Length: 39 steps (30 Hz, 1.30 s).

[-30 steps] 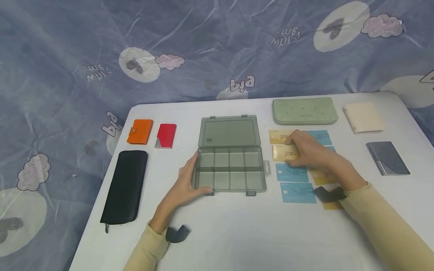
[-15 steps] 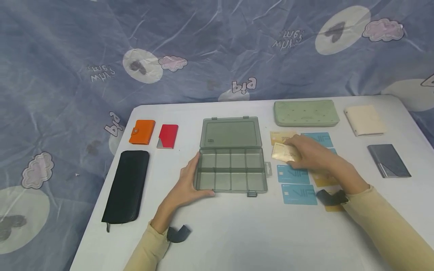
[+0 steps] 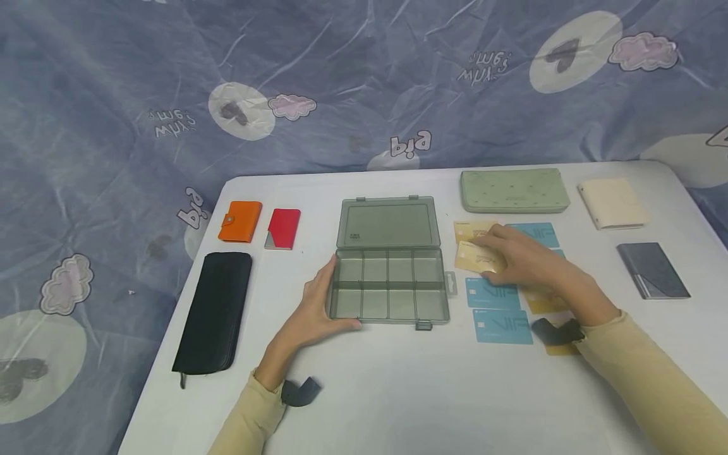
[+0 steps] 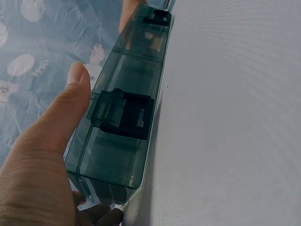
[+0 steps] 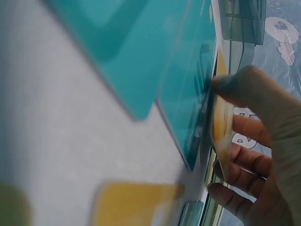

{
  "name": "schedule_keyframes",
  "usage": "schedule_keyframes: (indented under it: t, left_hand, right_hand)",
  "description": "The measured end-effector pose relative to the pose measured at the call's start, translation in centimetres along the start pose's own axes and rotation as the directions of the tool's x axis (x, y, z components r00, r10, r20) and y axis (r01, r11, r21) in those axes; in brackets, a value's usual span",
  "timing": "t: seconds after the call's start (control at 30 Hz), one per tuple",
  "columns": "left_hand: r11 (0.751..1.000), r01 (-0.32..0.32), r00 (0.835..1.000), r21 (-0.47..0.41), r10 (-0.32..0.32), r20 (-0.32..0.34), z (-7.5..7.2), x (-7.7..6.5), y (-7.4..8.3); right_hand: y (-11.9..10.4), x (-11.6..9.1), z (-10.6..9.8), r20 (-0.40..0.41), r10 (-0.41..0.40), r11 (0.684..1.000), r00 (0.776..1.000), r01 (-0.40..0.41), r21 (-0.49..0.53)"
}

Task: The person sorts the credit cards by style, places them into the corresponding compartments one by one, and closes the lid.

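A translucent green compartment box [image 3: 373, 306] lies with its lid [image 3: 389, 224] folded back and its compartments bare. At its front left corner, my left hand [image 3: 314, 316] holds it, thumb along the front and fingers on the left side. The left wrist view shows the thumb [image 4: 70, 103] near a dark latch [image 4: 124, 115] on the front wall. My right hand [image 3: 520, 258] pinches a gold card [image 3: 473, 256] between thumb and fingers, tilted above its row. Blue cards [image 3: 502, 326] and another gold card [image 3: 469, 229] lie flat around it; some are partly covered by the hand and wrist.
On the left are an orange card holder [image 3: 241, 221], a red card holder [image 3: 284, 227] and a black zip wallet [image 3: 213, 313]. To the right lie a green case [image 3: 514, 190], a cream notebook-like holder [image 3: 613, 203] and a dark grey card case [image 3: 654, 270].
My right hand has raised the gold card from lying flat to tilted, with its left edge shifted slightly. My left thumb now covers the box's left latch in the head view.
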State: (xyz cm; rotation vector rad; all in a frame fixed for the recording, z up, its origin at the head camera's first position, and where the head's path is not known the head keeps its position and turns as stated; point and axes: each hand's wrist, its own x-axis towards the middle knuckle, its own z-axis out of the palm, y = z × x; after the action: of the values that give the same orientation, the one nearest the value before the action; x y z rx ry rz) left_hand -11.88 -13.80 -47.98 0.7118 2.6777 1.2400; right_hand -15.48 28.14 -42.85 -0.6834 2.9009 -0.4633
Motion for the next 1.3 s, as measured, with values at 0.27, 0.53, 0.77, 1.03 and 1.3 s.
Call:
schedule_keyframes:
  t: [0.27, 0.53, 0.77, 1.03, 1.3]
  left_hand:
    - [1.000, 0.012, 1.000, 0.004, -0.012, 0.007, 0.0, 0.0, 0.1]
    - [1.000, 0.025, 0.999, 0.014, -0.025, 0.019, -0.1, 0.0, 0.0]
    - [0.999, 0.031, 0.999, 0.005, -0.031, 0.014, 0.0, 0.1, 0.0]
    - [0.999, 0.049, 0.999, -0.002, -0.049, 0.020, 0.2, 0.0, -0.2]
    - [0.999, 0.035, 0.999, 0.003, -0.035, 0.016, 0.0, 0.1, -0.2]
  right_hand:
    - [0.2, 0.1, 0.3, -0.016, 0.004, 1.000, 1.000, -0.004, 0.005]
    - [-0.8, 0.4, -0.9, -0.122, -0.037, 0.997, 0.992, 0.044, 0.056]
    - [-5.5, 2.1, -1.8, -0.174, -0.211, 0.970, 0.962, 0.228, 0.084]
    - [-9.0, 4.9, 0.0, -0.118, -0.323, 0.942, 0.939, 0.331, 0.056]
    - [-8.6, 5.2, 1.4, -0.175, -0.396, 0.915, 0.901, 0.404, 0.010]
